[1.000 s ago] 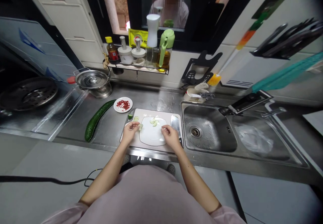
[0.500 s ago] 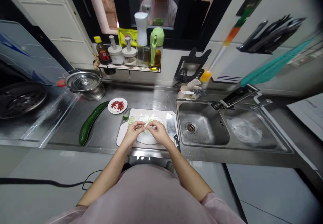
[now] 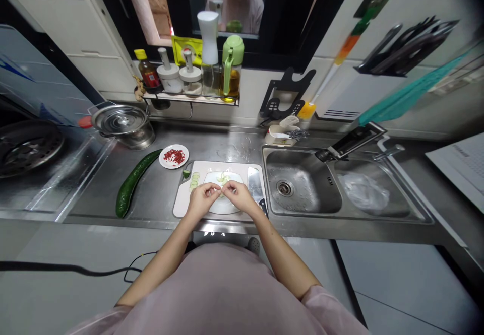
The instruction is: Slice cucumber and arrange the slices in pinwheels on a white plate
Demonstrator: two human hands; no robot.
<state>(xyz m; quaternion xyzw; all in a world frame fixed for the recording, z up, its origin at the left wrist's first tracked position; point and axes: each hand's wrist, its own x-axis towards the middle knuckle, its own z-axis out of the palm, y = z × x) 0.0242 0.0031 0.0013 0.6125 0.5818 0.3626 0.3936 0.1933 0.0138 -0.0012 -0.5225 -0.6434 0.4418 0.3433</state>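
Over a white plate [image 3: 226, 208], the fingertips of my left hand [image 3: 202, 200] and my right hand [image 3: 240, 198] meet in a pinch. Between them is a thin, pale green cucumber slice, mostly hidden by the fingers. More cucumber pieces [image 3: 223, 178] lie toward the plate's far side. The plate rests on a light cutting board [image 3: 182, 201]. Left of the plate, a row of cucumber slices [image 3: 194, 180] lies on the board, with a dark green cucumber end [image 3: 186, 174] at the board's corner. A kitchen knife [image 3: 255, 183] lies flat to the right of the plate.
A long green cucumber [image 3: 132, 186] and a small white dish [image 3: 162, 160] of chopped red pieces stand left of the board. Farther left is a lidded steel pot [image 3: 139, 136]. To the right is a double sink [image 3: 302, 206]. Bottles [image 3: 231, 73] line a shelf behind.
The camera view has shifted slightly. My hands stay together over the plate, fingertips now closer, and the slice between them shows less than before.
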